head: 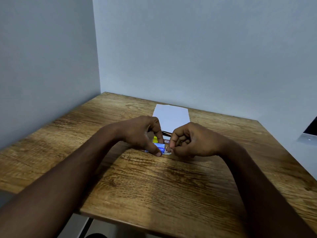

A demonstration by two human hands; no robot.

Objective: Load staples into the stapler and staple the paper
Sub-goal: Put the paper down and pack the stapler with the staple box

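Left hand (145, 133) pinches a small blue box (159, 148) on the table (154, 186); right hand (190, 140), fingers curled, seems to grip its end flap. Paper (171, 115) lies behind.

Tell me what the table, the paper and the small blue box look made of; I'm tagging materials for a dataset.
Table: wood or wood-look laminate, matte, with printed-looking grain and knots; which one is unclear. Paper: plain white sheets, matte, thin flat edges. Box: likely thin printed card, blue and white, with a pale flap at its right end, held by the left hand and right hand.
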